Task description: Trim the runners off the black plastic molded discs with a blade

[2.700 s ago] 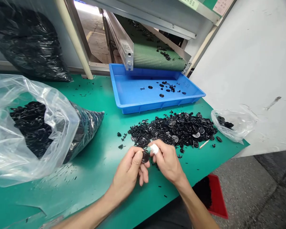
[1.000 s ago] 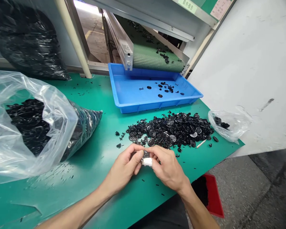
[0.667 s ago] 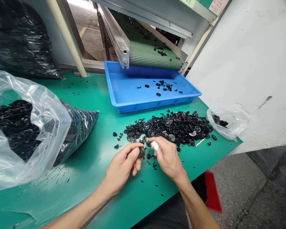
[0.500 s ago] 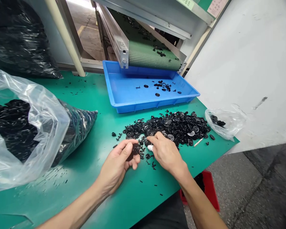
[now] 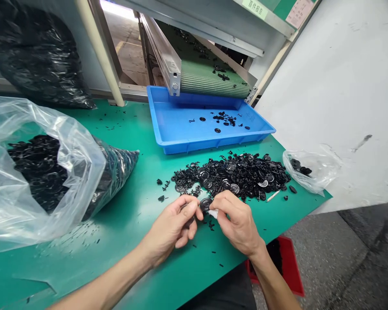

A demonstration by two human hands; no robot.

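Observation:
My left hand [image 5: 177, 224] is closed around dark round plastic pieces, mostly covered by its fingers. Between the two hands is a round black plastic disc [image 5: 206, 204], pinched at its right edge by my right hand [image 5: 235, 219]; the left fingertips are close to its other side. A white wrapping [image 5: 213, 213] shows at a finger of the right hand. Just beyond the hands spreads a pile of black plastic discs and small branched pieces [image 5: 242, 172] on the green tabletop [image 5: 123, 241]. A few small black bits [image 5: 211, 225] lie below the disc.
A blue tray [image 5: 213, 144] with scattered black parts sits under the end of a green conveyor belt [image 5: 210, 64]. At left stands an open clear bag [image 5: 84, 172] of black parts; a smaller bag [image 5: 320, 176] lies at right. A red bin [image 5: 292, 267] is below the table edge.
My right hand has drawn back from the pile's near edge and now holds a disc up beside the left hand. The camera view has shifted slightly.

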